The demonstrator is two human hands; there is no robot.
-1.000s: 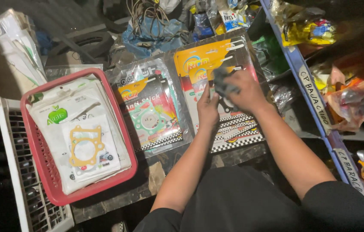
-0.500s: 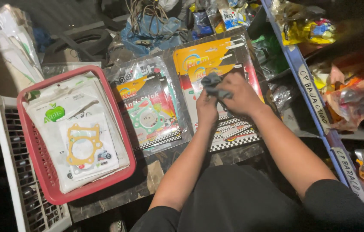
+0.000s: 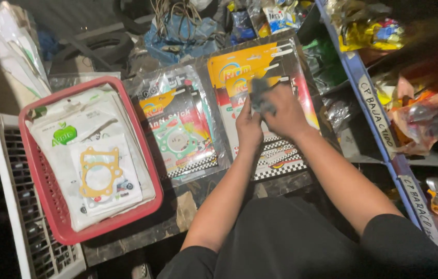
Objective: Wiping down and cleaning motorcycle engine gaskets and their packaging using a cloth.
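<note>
My left hand [image 3: 249, 125] steadies the packet [image 3: 265, 103] while my right hand [image 3: 285, 114] fingers pinch a dark cloth [image 3: 260, 94] onto it.

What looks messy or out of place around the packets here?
The glossy packets overlap at slight angles instead of lying square, and those in the red basket stick up over its rim. Both hands, left and right, press a dark cloth onto the orange packet.

Basket [image 3: 40, 181] left of two packets [image 3: 177, 129], hands [image 3: 268, 116] on the right one, perhaps clutching a cloth [image 3: 259, 93].
</note>
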